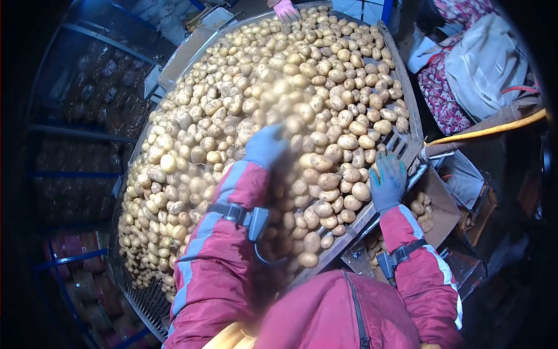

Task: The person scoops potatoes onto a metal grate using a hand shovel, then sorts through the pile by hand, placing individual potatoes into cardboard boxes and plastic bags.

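Note:
A broad heap of potatoes (325, 134) covers a sorting table with a slatted surface (152, 302). My left hand (264, 146), in a blue-grey glove, reaches over the middle of the heap. Motion smears its fingers, and the potatoes around it are blurred too. In a glove with green-stained fingers, my right hand (388, 183) rests at the table's near right edge, beside the outermost potatoes. Its fingers are spread and hold nothing.
At the far edge shows another person's pink-gloved hand (286, 10). A person in patterned clothing (444, 87) is at the right, near a yellow hose (494, 129). Below the right edge stands a cardboard box (444, 206) with potatoes. Blue-framed racks (87, 136) line the left.

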Demonstrator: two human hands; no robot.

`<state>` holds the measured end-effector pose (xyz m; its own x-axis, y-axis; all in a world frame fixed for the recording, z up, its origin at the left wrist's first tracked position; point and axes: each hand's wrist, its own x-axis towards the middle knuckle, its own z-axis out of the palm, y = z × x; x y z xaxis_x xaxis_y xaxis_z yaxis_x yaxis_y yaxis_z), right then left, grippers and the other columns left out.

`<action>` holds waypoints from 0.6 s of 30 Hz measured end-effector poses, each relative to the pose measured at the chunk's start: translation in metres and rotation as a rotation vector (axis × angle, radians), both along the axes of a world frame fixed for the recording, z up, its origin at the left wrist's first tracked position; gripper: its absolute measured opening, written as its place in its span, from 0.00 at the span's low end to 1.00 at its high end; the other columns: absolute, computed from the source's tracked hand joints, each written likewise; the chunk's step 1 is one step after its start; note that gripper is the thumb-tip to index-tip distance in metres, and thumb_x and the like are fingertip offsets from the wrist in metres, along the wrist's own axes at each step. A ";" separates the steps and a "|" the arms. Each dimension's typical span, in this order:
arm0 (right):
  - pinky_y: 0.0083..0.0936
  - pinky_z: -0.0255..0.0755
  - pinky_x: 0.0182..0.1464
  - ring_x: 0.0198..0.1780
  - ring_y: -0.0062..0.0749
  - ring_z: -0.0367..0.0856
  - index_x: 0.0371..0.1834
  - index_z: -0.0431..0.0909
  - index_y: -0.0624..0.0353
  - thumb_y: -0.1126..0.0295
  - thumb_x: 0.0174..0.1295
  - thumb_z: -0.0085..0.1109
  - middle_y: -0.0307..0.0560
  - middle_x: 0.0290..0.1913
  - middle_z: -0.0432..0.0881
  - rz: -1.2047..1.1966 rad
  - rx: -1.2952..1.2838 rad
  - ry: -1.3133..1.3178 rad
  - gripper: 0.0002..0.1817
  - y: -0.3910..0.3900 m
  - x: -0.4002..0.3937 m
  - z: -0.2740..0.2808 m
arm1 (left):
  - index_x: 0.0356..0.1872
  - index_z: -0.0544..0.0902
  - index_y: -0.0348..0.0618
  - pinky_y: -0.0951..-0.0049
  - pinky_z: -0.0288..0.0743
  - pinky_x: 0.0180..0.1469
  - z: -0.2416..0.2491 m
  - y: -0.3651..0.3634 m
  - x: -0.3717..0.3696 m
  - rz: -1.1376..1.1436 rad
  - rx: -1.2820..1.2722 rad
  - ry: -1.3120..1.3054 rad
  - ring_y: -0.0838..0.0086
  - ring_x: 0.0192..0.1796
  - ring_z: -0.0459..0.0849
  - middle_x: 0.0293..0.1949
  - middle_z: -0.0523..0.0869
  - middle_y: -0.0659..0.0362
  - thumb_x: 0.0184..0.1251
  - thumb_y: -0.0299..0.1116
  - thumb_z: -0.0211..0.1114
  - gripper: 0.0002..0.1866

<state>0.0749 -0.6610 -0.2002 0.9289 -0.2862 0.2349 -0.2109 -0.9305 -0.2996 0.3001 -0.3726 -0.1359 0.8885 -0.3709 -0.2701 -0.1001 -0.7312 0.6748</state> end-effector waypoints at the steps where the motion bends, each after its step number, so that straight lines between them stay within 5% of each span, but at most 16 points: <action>1: 0.48 0.56 0.76 0.74 0.45 0.70 0.65 0.80 0.57 0.59 0.64 0.65 0.45 0.70 0.78 0.006 -0.021 -0.030 0.27 -0.001 0.000 -0.002 | 0.67 0.79 0.46 0.64 0.80 0.59 -0.001 0.005 0.005 0.080 -0.179 0.238 0.62 0.56 0.88 0.52 0.88 0.49 0.68 0.45 0.68 0.28; 4: 0.48 0.59 0.74 0.72 0.45 0.72 0.61 0.82 0.57 0.59 0.62 0.65 0.47 0.67 0.81 0.009 -0.049 -0.092 0.25 -0.001 0.000 -0.009 | 0.65 0.81 0.42 0.78 0.80 0.43 0.028 0.020 -0.009 0.174 -0.751 0.558 0.76 0.44 0.86 0.41 0.88 0.62 0.69 0.33 0.67 0.24; 8: 0.48 0.59 0.74 0.72 0.45 0.71 0.62 0.81 0.57 0.59 0.62 0.64 0.47 0.68 0.80 0.012 -0.047 -0.089 0.25 0.000 0.000 -0.007 | 0.71 0.76 0.43 0.74 0.80 0.54 0.043 0.025 -0.041 0.340 -1.064 0.866 0.75 0.54 0.84 0.53 0.87 0.59 0.68 0.31 0.70 0.30; 9: 0.47 0.59 0.74 0.72 0.44 0.71 0.62 0.81 0.57 0.59 0.62 0.64 0.46 0.68 0.80 0.014 -0.049 -0.085 0.26 0.000 0.000 -0.006 | 0.75 0.71 0.44 0.66 0.77 0.63 0.027 0.035 -0.039 0.187 -1.057 0.858 0.70 0.62 0.81 0.61 0.84 0.58 0.65 0.31 0.70 0.36; 12: 0.47 0.56 0.77 0.74 0.44 0.69 0.66 0.79 0.56 0.59 0.64 0.65 0.46 0.70 0.78 0.003 -0.021 -0.022 0.27 0.000 0.000 -0.005 | 0.76 0.69 0.43 0.62 0.74 0.68 0.034 0.032 -0.050 0.167 -1.061 0.876 0.65 0.66 0.80 0.65 0.81 0.58 0.62 0.31 0.70 0.39; 16: 0.47 0.54 0.78 0.75 0.44 0.68 0.68 0.78 0.55 0.59 0.65 0.65 0.45 0.71 0.77 -0.003 0.001 0.006 0.28 0.001 -0.001 -0.002 | 0.74 0.70 0.42 0.66 0.80 0.60 0.070 0.013 -0.074 0.274 -1.018 0.857 0.65 0.58 0.84 0.58 0.83 0.54 0.65 0.33 0.72 0.36; 18: 0.47 0.56 0.76 0.74 0.43 0.69 0.65 0.79 0.56 0.59 0.63 0.65 0.46 0.69 0.78 0.003 -0.016 -0.037 0.27 0.001 -0.001 -0.002 | 0.73 0.71 0.40 0.65 0.78 0.64 0.056 0.016 -0.072 0.254 -1.053 0.863 0.65 0.61 0.83 0.62 0.82 0.53 0.59 0.31 0.72 0.38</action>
